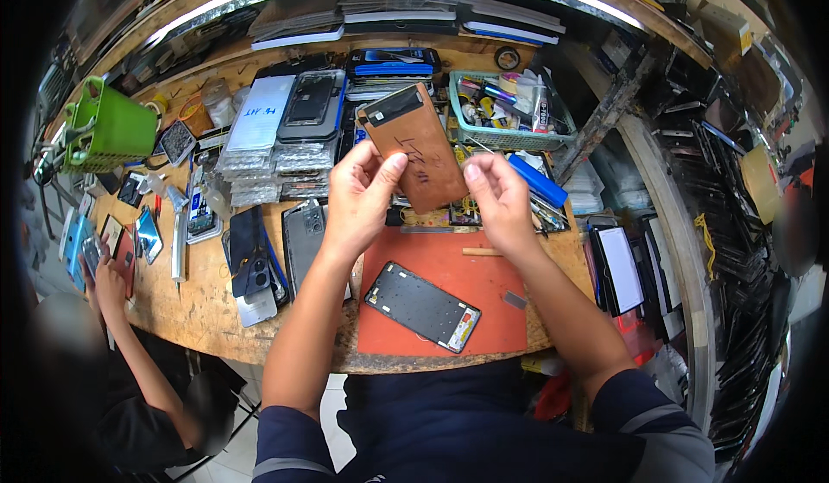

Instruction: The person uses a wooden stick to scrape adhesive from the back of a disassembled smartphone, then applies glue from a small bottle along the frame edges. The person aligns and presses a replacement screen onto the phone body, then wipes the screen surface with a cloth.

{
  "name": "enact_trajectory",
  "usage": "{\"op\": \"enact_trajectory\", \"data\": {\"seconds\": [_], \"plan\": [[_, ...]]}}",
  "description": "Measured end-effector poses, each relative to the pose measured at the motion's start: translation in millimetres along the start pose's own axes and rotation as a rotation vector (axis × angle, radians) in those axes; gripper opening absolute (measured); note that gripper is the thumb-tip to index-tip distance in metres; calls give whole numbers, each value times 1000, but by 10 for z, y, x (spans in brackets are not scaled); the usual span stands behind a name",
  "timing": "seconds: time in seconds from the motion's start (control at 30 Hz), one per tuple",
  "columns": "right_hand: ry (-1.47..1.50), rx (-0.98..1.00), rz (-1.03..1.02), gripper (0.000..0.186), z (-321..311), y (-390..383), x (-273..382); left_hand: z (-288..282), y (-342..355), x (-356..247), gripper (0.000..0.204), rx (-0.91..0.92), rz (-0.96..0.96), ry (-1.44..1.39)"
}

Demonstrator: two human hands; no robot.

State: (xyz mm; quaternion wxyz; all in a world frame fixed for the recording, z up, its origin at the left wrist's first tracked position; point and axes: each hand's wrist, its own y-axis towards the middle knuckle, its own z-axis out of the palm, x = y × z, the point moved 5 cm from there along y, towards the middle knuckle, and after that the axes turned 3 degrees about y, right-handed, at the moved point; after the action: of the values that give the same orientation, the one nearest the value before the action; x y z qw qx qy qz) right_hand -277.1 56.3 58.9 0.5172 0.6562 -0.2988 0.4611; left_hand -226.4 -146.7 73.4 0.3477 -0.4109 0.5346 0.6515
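My left hand (367, 193) grips a phone screen panel (423, 159) by its left edge, thumb on top. The panel's copper-brown back faces me, with handwritten marks and a black strip along its far end. At its right edge, the closed fingers of my right hand (501, 198) pinch the near corner. A thin pointed sliver shows above those fingers; I cannot make out what it is. Below both hands, a black phone frame (420, 304) lies slanted on an orange-red mat (389, 336), its inner side up.
Stacks of bagged screens (250, 168) and a teal basket of tubes (561, 142) stand behind. A blue cylinder (537, 181) lies right of my right hand. Phones (250, 254) lie left of the mat. At far left are a green basket (112, 129) and another person's hands (108, 280) holding a phone.
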Motion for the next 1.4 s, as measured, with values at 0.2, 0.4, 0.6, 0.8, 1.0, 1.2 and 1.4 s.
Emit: {"op": "enact_trajectory", "data": {"seconds": [0.2,0.4,0.6,0.8,1.0,1.2,1.4], "plan": [[605,328,695,36,-66,-60,-446,116,-172,-308,39,-50,866,916],[694,387,485,28,-62,-243,-448,225,-302,-82,38,-137,724,911],[533,274,353,20,-90,-204,-455,323,-425,453,28,-84,-409,-185],[506,263,377,24,-14,-373,-414,288,-497,428,15,-117,-286,-24],[460,293,493,20,41,-364,-386,316,-466,447,16,-182,-311,-137],[363,277,517,12,-158,-291,-463,304,-470,391,12,-153,-319,-11],[317,-121,396,14,-455,-107,-442,204,-420,418,15,-183,-361,-23]]}}
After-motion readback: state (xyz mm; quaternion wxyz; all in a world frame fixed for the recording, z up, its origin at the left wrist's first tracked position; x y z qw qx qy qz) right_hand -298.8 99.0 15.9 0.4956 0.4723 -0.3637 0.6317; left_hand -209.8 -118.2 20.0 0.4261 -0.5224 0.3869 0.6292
